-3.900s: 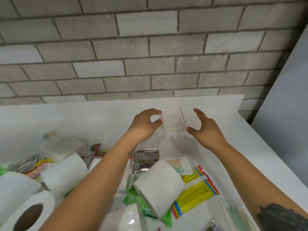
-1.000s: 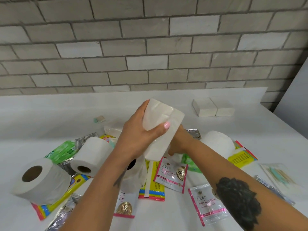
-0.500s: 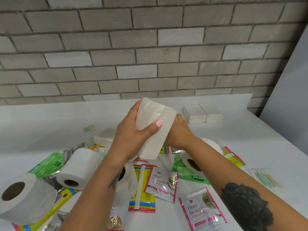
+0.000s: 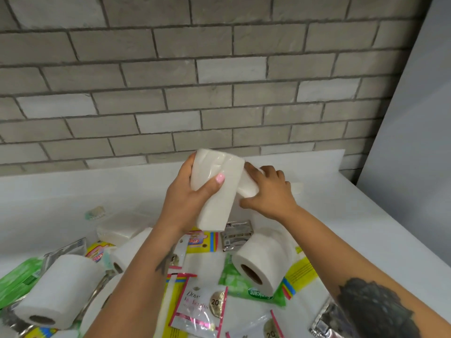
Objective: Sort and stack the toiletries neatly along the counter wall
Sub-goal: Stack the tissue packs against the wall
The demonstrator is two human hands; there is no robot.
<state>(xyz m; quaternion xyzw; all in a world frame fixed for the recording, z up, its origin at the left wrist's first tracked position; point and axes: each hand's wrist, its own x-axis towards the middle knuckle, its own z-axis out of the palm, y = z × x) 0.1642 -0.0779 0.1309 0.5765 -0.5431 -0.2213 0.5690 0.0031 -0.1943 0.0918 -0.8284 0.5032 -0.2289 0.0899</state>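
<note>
L hand (image 4: pixel 188 203) is clamped round a wrapped tissue pack (image 4: pixel 216 191), long axis tilted near-upright. R hand (image 4: pixel 268 193) grips a smaller pack (image 4: pixel 247 189), prob touching it. R is nearer the wall (image 4: pixel 219 93) imo.

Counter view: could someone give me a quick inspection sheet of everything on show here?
Surface: white counter, bare near the wall.
Job's things: wrapped tissue pack held up; loose toilet roll on its side; shampoo sachet.
Clutter: green wipes pack, yellow packets, foil sachets, mixed in a heap.
Grips: left hand closed around the pack; right hand holding a smaller white packet.
Cables: nothing seen.
Surroundings: grey brick wall.
</note>
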